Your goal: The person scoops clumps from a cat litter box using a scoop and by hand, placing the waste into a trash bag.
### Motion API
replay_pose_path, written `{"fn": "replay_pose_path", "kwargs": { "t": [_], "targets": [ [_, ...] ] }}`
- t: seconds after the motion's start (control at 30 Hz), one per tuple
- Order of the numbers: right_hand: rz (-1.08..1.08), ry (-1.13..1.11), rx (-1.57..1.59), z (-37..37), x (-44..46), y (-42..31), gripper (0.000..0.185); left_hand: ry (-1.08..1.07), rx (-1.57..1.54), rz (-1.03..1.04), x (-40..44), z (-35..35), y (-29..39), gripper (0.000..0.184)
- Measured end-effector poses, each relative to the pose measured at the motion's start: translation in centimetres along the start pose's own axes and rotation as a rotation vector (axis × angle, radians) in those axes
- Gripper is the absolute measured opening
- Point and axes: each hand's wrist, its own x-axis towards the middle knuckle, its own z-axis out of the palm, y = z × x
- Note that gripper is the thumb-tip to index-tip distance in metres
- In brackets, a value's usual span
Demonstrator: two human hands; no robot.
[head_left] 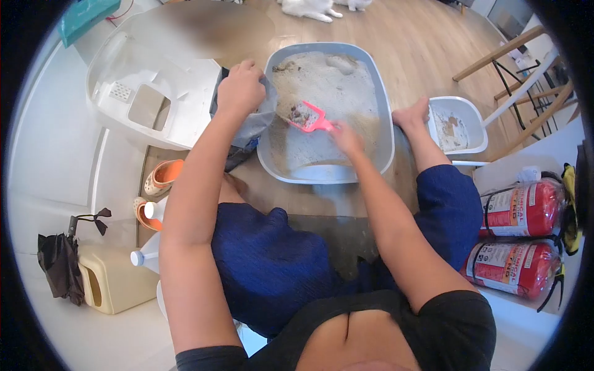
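A grey litter box [387, 123] filled with pale cat litter [334, 86] stands on the floor before me. My right hand [346, 138] grips the handle of a pink litter scoop [320, 122]. The scoop's head is over the left part of the litter and carries dark clumps and some litter. At the box's left side, my left hand [241, 91] is closed on the rim of a grey plastic bag [265, 111]. The bag hangs beside the litter box; its contents are hidden from me.
Left of the bag lies a white, partly see-through litter box cover [185, 117]. A small white tray [476, 120] with litter stands right, near wooden stool legs [544, 111]. Two red fire extinguishers [516, 269], orange-lined clogs [162, 176] and white cats [309, 8] are around.
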Motion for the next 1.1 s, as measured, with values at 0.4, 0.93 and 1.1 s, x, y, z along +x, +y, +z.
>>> {"fn": "replay_pose_path", "kwargs": {
  "t": [0.4,0.93,1.1],
  "targets": [
    [-0.387,0.007,-0.674,-4.7,8.5,-10.6,0.024,-0.065,0.115,0.034,0.0,1.4,-1.3,0.029],
    [-0.232,-0.154,-0.041,-1.8,13.3,-0.7,0.034,-0.246,0.474,-0.287,-3.1,0.7,-6.2,0.028],
    [-0.203,0.055,-0.003,-4.9,9.8,0.0,0.035,-0.235,0.413,-0.284,-2.8,1.1,-6.9,0.025]
  ]
}}
